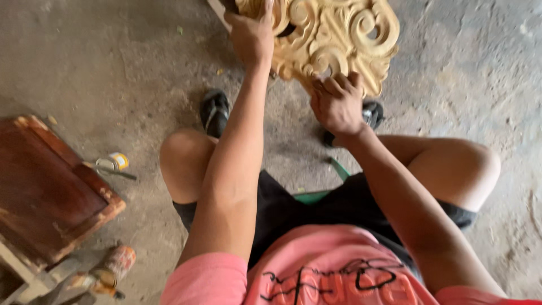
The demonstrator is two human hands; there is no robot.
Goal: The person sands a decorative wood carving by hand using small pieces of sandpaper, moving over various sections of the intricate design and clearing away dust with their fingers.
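Observation:
A pale carved wooden panel [333,34] with scroll ornaments stands at the top centre, above my feet. My left hand [251,36] grips its left edge, fingers curled over the carving. My right hand [337,101] presses against the panel's lower edge with bent fingers, possibly holding something small that I cannot make out. I am seated on a green stool [316,195], knees apart, in black sandals [214,112].
A dark red-brown wooden piece [48,186] rests at the left on a pale frame. A small yellow-capped bottle [113,162] lies on the concrete floor [101,68] beside it. An orange-labelled can [116,264] lies at the lower left.

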